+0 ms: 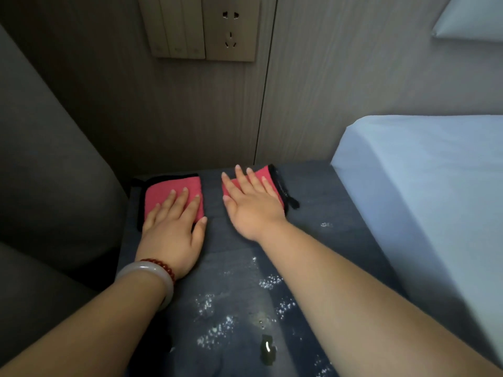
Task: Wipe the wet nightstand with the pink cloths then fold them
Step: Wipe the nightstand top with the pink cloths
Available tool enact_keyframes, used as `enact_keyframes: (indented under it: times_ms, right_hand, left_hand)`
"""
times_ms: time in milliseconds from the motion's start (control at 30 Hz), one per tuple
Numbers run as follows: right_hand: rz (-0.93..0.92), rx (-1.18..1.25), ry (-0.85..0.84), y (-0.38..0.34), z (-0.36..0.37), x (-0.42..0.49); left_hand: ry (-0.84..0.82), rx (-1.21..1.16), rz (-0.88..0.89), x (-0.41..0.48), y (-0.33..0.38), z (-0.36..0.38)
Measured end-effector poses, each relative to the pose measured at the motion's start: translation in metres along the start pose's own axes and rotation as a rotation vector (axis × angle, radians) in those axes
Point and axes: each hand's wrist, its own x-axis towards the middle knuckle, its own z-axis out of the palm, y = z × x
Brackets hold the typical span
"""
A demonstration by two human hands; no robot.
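Left pink cloth (174,187), at 11 o'clock on the table (231,257), is pressed by left grip (171,229), fingers straight; right pink cloth (266,174), at 1 o'clock, by right grip (250,202), likewise flat. Water droplets (215,330) are seen at 6 o'clock

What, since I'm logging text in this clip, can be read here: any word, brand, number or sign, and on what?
Nothing readable.
Switch panel: faint marks on the rockers, too blurred to read.
Socket: no text.
Left pink cloth and right pink cloth: no lettering shows.
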Motion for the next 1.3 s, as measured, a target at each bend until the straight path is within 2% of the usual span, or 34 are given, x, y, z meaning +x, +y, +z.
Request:
enact_keyframes:
  times_ms: [67,100,200,267,333,400,467,500,567,633,700,767,867,967,1033,1133,1167,1233,1300]
  right_hand:
    - [-0.073,-0.016,-0.012,0.021,-0.006,-0.001]
    - [-0.025,-0.035,-0.014,0.039,-0.009,0.001]
    - [0.341,-0.037,-0.019,0.089,-0.020,0.007]
    - [0.498,-0.009,-0.017,0.085,-0.021,0.012]
    - [0.433,0.019,-0.011,0.046,-0.015,0.014]
    - [0.213,0.016,0.003,0.007,-0.004,0.004]
    - [0.059,-0.001,0.001,-0.001,0.001,-0.008]
    - [0.055,-0.011,0.004,0.011,-0.001,-0.010]
    - [0.185,-0.043,0.015,0.048,-0.006,-0.012]
    - [0.418,-0.037,-0.009,0.081,-0.014,-0.012]
    - [0.562,-0.014,-0.007,0.082,-0.015,-0.014]
    - [0.522,0.027,0.007,0.050,-0.009,-0.019]
    - [0.277,0.063,0.010,-0.009,0.006,-0.040]
    - [0.141,0.030,-0.017,-0.004,0.006,-0.051]
    - [0.241,0.011,-0.007,0.031,0.001,-0.050]
    - [0.557,0.014,-0.017,0.075,-0.008,-0.050]
    - [0.610,0.014,-0.022,0.073,-0.009,-0.050]
    - [0.577,0.036,-0.024,0.046,-0.006,-0.048]
    - [0.433,0.052,-0.018,0.011,0.001,-0.049]
  left_hand:
    - [0.002,-0.002,0.001,-0.001,0.002,-0.001]
    - [0.001,-0.003,0.002,0.000,0.002,-0.002]
    - [0.004,0.012,-0.001,-0.001,0.001,-0.001]
    - [-0.001,0.023,-0.003,0.000,0.000,0.001]
    - [-0.008,0.017,-0.004,0.001,0.000,0.000]
    - [-0.005,0.007,0.004,0.000,0.000,-0.001]
    - [0.004,-0.004,0.000,-0.001,0.001,-0.001]
    - [0.010,-0.009,-0.003,-0.001,0.000,-0.001]
    - [0.009,-0.006,-0.006,-0.001,0.001,-0.001]
    - [0.004,0.006,-0.007,0.000,0.000,0.000]
    - [-0.009,0.020,-0.003,0.001,-0.002,0.002]
    - [-0.019,0.025,-0.007,0.000,-0.003,0.001]
    - [-0.020,0.025,-0.018,0.000,-0.001,0.000]
    - [-0.004,0.008,-0.016,0.000,0.000,0.000]
    - [0.009,-0.006,-0.004,0.000,0.000,0.001]
    - [0.021,-0.002,-0.007,-0.001,-0.001,0.002]
    - [0.014,0.008,-0.012,-0.001,0.000,0.002]
    - [0.000,0.016,-0.015,0.000,0.000,0.001]
    - [-0.001,0.017,-0.015,0.000,0.001,0.000]
